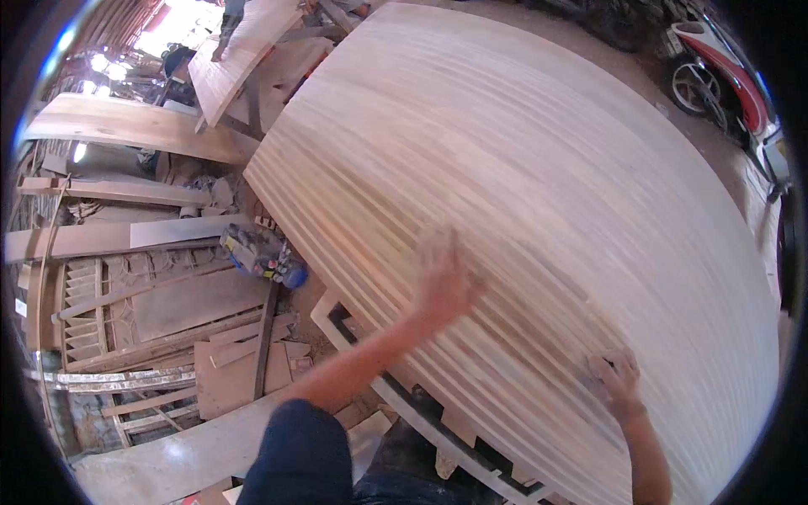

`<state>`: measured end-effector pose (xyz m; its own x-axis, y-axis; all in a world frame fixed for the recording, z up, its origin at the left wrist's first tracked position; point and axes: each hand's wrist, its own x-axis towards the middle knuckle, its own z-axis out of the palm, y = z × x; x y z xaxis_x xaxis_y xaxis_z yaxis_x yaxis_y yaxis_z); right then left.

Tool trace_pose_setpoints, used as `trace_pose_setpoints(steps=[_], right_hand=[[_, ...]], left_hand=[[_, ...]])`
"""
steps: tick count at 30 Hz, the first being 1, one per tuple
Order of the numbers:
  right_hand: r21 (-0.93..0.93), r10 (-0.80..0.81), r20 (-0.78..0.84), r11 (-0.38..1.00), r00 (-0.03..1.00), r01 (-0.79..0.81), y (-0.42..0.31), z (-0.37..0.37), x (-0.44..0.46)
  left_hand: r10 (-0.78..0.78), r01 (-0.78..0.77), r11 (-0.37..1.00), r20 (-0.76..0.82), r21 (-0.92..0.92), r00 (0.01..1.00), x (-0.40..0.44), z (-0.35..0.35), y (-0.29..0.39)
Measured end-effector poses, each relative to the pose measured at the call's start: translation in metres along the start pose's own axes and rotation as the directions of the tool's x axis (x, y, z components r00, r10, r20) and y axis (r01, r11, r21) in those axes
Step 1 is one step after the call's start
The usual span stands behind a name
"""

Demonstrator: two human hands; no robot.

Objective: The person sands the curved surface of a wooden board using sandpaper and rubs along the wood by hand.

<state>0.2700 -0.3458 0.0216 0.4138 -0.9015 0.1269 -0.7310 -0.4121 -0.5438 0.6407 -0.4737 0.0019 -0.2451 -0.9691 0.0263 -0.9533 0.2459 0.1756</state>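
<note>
A large wooden panel (505,143) with many long parallel strips or grooves fills the middle and right of the head view. Over its grooved near part lies my left hand (444,273), blurred by motion, its fingers pointing away from me; whether it holds anything is not visible. Farther right, my right hand (617,379) rests on the same panel with its fingers bent and slightly apart, and nothing shows in it. Brownish dust marks the grooves between the two hands.
Left of the panel, a power tool (261,257) with a blue part sits among boards. Long planks (135,126) and a slatted frame (84,311) lie at the left. Another person's arm (227,34) reaches over a board at the top. A red motorcycle (732,76) stands at the upper right.
</note>
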Motion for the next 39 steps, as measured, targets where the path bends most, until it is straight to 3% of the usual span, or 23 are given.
trace_pose_setpoints(steps=[1, 4, 6, 8, 11, 13, 14, 15, 17, 20, 24, 27, 29, 31, 35, 37, 39], right_hand=[[0.001, -0.039, -0.03, 0.999, 0.999, 0.039, 0.004, -0.006, -0.013], [-0.038, -0.065, -0.009, 0.997, 0.998, 0.065, 0.024, -0.019, -0.048], [-0.031, -0.062, -0.003, 0.998, 0.998, 0.062, 0.021, -0.021, -0.047], [-0.021, -0.052, 0.0, 0.998, 0.999, 0.052, 0.015, -0.017, -0.038], [-0.074, -0.022, -0.008, 0.997, 1.0, 0.021, -0.003, 0.01, 0.005], [-0.061, -0.072, -0.022, 0.996, 0.997, 0.07, -0.018, 0.035, 0.058], [-0.033, -0.043, 0.052, 0.998, 0.998, 0.044, -0.029, 0.045, 0.086], [-0.009, -0.018, 0.124, 1.0, 0.992, 0.019, -0.041, 0.056, 0.116], [0.025, -0.019, 0.14, 1.0, 0.99, 0.015, -0.064, 0.085, 0.184], [0.096, -0.082, 0.078, 0.993, 0.994, 0.075, -0.101, 0.132, 0.291], [0.107, -0.149, 0.007, 0.983, 0.989, 0.148, -0.156, 0.199, 0.435], [0.077, -0.21, -0.086, 0.973, 0.974, 0.217, -0.191, 0.252, 0.539], [0.011, -0.242, -0.06, 0.97, 0.968, 0.243, -0.214, 0.281, 0.607], [0.031, -0.222, -0.112, 0.973, 0.969, 0.227, -0.239, 0.312, 0.67], [0.02, -0.255, 0.003, 0.967, 0.967, 0.255, -0.284, 0.359, 0.786], [0.071, -0.231, -0.238, 0.965, 0.944, 0.254, -0.294, 0.394, 0.825], [-0.105, -0.23, -0.315, 0.973, 0.921, 0.208, -0.301, 0.4, 0.824]], left_hand=[[0.06, -0.061, 0.998, 0.074, 0.015, 0.995, -0.016, 0.006, 0.033], [0.223, -0.195, 0.927, 0.054, -0.319, 0.973, -0.065, 0.021, 0.117], [0.289, -0.241, 0.88, 0.059, -0.408, 0.955, -0.072, 0.023, 0.127], [0.442, -0.381, 0.814, 0.041, -0.438, 0.896, -0.066, 0.022, 0.116], [0.372, -0.363, 0.783, -0.089, -0.505, 0.924, -0.031, 0.024, 0.027], [0.465, -0.506, 0.8, -0.201, -0.321, 0.862, 0.001, 0.027, -0.059], [0.513, -0.539, 0.827, -0.179, -0.158, 0.84, 0.019, 0.018, -0.104], [0.441, -0.46, 0.865, -0.133, -0.203, 0.888, 0.037, -0.002, -0.139], [0.356, -0.392, 0.906, -0.209, -0.162, 0.911, 0.072, -0.014, -0.218], [0.306, -0.332, 0.942, -0.295, -0.043, 0.905, 0.12, -0.04, -0.324], [0.111, -0.13, 0.991, -0.327, -0.036, 0.938, 0.165, -0.061, -0.43], [-0.004, -0.034, 0.994, -0.358, -0.099, 0.934, 0.179, -0.068, -0.464], [-0.053, -0.003, 0.988, -0.365, -0.152, 0.929, 0.184, -0.059, -0.477], [-0.236, 0.097, 0.943, -0.435, -0.318, 0.869, 0.186, -0.053, -0.486], [-0.297, 0.053, 0.893, -0.496, -0.447, 0.816, 0.186, -0.058, -0.488], [-0.327, 0.125, 0.911, -0.503, -0.394, 0.8, 0.186, -0.042, -0.493], [-0.371, 0.119, 0.866, -0.461, -0.486, 0.806, 0.188, -0.014, -0.521]])
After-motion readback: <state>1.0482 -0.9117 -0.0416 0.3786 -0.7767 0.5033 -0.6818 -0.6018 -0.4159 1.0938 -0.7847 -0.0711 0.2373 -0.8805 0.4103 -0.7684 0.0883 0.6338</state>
